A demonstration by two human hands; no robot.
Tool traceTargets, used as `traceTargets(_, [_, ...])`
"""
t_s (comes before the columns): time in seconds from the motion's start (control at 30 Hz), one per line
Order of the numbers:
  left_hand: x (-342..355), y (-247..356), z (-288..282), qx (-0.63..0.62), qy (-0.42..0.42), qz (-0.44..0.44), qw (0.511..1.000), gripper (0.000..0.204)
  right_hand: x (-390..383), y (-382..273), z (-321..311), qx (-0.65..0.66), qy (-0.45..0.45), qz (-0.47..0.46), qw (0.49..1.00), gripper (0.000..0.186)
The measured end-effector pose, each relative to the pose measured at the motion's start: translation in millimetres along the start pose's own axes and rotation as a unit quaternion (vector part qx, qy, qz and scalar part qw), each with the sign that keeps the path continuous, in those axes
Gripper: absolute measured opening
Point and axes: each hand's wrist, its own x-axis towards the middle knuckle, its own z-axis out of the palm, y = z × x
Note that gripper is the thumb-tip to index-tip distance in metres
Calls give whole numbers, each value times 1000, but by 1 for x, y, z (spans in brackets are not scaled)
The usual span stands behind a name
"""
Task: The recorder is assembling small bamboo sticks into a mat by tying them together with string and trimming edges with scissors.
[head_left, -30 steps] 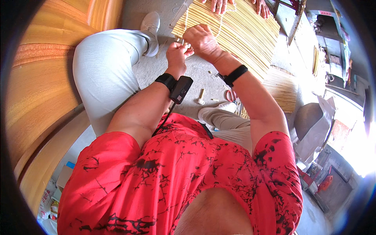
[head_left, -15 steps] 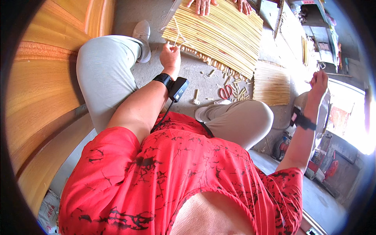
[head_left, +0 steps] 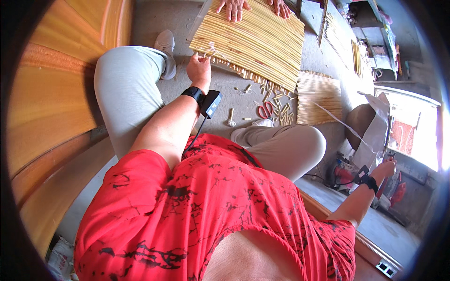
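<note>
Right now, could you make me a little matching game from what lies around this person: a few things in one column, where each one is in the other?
Things:
1. left hand
2. right hand
3. red-handled scissors
4. another person's hands

Places:
A. flung out to the side, away from the work
B. on the floor among short cut stick pieces
C. pressed on the far edge of the stick mat
D. at the mat's near edge, pinching a thread

Pairs: 1-D, 2-A, 3-B, 4-C

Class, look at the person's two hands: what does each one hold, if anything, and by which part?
The left hand pinches a thin pale string at the near edge of the bamboo-slat mat. The right hand is stretched out to the side; whether it holds anything cannot be told.
</note>
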Motion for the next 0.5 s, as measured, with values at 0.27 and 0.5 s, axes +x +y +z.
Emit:
traceTargets(0.27, [24,-38,9,-167,4,-41,985,12,75,-7,29,-12,-135,-71,988,15])
traceTargets(0.5, [14,-7,-8,-113,-77,-34,990,16,162,-119,-42,-753,190,-506,375,12])
